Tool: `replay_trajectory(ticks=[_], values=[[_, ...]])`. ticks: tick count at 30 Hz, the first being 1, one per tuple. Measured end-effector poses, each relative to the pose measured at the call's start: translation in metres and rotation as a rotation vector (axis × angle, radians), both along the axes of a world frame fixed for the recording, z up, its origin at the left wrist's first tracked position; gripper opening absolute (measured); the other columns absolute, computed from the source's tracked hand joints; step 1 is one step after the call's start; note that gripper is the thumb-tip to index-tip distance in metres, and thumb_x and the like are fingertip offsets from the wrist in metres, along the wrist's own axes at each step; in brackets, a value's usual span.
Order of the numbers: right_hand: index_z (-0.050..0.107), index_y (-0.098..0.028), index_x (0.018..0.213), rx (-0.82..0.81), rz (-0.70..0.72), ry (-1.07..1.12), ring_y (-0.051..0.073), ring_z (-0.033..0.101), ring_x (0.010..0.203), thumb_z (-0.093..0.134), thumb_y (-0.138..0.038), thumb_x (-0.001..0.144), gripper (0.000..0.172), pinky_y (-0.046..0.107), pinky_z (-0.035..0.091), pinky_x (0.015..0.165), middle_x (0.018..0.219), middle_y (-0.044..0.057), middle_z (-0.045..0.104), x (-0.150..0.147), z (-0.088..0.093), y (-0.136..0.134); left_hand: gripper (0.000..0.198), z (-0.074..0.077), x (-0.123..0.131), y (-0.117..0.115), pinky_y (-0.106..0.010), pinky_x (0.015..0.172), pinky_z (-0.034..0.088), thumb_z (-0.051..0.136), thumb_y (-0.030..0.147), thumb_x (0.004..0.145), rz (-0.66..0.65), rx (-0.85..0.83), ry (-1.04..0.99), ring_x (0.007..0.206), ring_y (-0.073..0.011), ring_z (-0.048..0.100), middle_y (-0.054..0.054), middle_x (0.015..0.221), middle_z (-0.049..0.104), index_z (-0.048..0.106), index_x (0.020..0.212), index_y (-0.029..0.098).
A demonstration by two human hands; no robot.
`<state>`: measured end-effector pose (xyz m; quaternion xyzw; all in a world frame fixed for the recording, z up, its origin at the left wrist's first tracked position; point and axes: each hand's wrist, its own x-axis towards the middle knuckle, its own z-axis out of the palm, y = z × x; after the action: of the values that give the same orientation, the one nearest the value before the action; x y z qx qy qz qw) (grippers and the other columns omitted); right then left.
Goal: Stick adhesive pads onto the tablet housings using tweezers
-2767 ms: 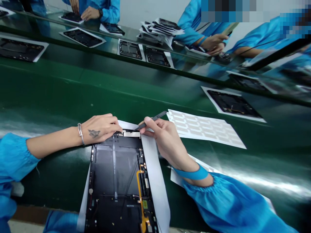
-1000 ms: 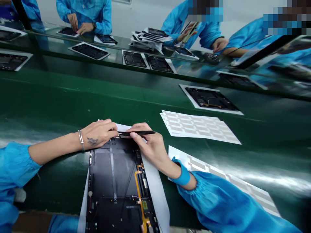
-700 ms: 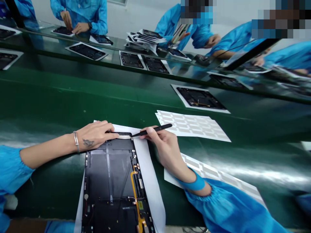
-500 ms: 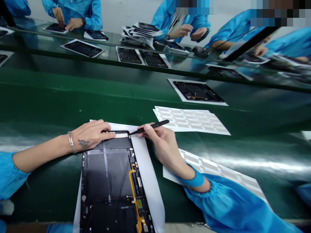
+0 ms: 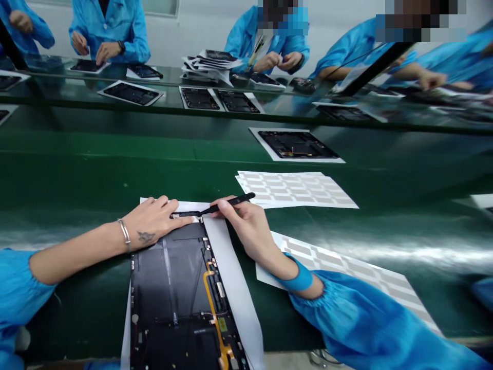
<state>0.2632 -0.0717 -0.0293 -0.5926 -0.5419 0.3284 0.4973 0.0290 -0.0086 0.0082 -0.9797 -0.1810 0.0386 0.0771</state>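
Left hand (image 5: pixel 154 226) presses the open tablet (image 5: pixel 181 293); right hand (image 5: pixel 242 226) holds tweezers (image 5: pixel 227 204).

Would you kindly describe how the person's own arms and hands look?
Both arms wear bright blue sleeves with gathered cuffs. The left hand, ungloved, has a small dark tattoo on its back and a silver bangle at the wrist. A blue band circles the wrist of the right hand.

I wear a bright blue smock of thin, slightly shiny cloth. My left sleeve (image 5: pixel 19 288) ends in a gathered cuff well short of the wrist, where a thin silver bangle (image 5: pixel 124 234) sits. A small dark tattoo (image 5: pixel 145 237) marks my left hand (image 5: pixel 154 223). My right sleeve (image 5: pixel 365 324) closes near my right hand (image 5: pixel 244 228) with a smooth blue band (image 5: pixel 298 277)
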Motion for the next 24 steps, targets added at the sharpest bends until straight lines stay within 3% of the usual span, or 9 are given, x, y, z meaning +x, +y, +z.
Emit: replay_trajectory(ticks=[5,9,13,17,21,24], values=[[0.076,-0.02,0.09,0.011,0.057,0.059,0.023,0.072,0.088,0.062,-0.061,0.088,0.044,0.038,0.056,0.084,0.095,0.008,0.076,-0.001,0.009,0.002,0.051,0.005,0.016,-0.015,-0.033,0.072,0.044,0.046,0.014,0.101,0.095,0.065,0.084,0.092,-0.0255,0.056,-0.011,0.109,0.06,0.045,0.149,0.033],[0.076,-0.02,0.084,-0.003,0.159,0.015,0.024,0.071,0.087,0.064,-0.063,0.086,0.045,0.037,0.054,0.082,0.092,0.008,0.076,0.0,0.014,0.005,0.047,-0.004,0.002,-0.013,-0.034,0.075,0.045,0.049,0.013,0.097,0.102,0.012,-0.016,0.093,-0.0252,0.056,-0.012,0.11,0.061,0.051,0.143,0.025],[0.075,-0.02,0.072,-0.018,0.118,-0.044,0.023,0.068,0.082,0.06,-0.064,0.087,0.049,0.035,0.051,0.077,0.085,0.008,0.075,0.006,0.009,0.005,0.05,-0.014,-0.015,-0.007,-0.035,0.082,0.047,0.052,0.007,0.091,0.021,-0.04,-0.138,0.102,-0.0248,0.056,-0.012,0.12,0.061,0.054,0.137,0.024],[0.074,-0.02,0.075,-0.047,0.076,-0.05,0.021,0.063,0.072,0.062,-0.063,0.087,0.045,0.033,0.047,0.07,0.07,0.004,0.07,0.009,0.007,0.002,0.046,-0.016,-0.018,-0.006,-0.034,0.082,0.047,0.052,0.007,0.091,0.0,-0.052,-0.174,0.103,-0.025,0.057,-0.012,0.118,0.062,0.057,0.134,0.023],[0.071,-0.02,0.067,-0.03,0.035,-0.006,0.02,0.063,0.076,0.064,-0.061,0.086,0.046,0.033,0.046,0.072,0.077,0.005,0.071,0.006,0.004,-0.002,0.043,-0.016,-0.015,-0.007,-0.033,0.082,0.046,0.051,0.007,0.092,0.007,-0.069,-0.194,0.102,-0.0244,0.057,-0.012,0.115,0.063,0.058,0.132,0.021],[0.073,-0.02,0.072,-0.002,-0.019,0.049,0.02,0.062,0.074,0.064,-0.06,0.086,0.043,0.033,0.046,0.073,0.075,0.004,0.07,0.004,0.0,-0.003,0.041,-0.016,-0.014,-0.008,-0.032,0.08,0.045,0.05,0.008,0.094,0.016,-0.071,-0.197,0.099,-0.0236,0.057,-0.011,0.112,0.063,0.059,0.132,0.021]])
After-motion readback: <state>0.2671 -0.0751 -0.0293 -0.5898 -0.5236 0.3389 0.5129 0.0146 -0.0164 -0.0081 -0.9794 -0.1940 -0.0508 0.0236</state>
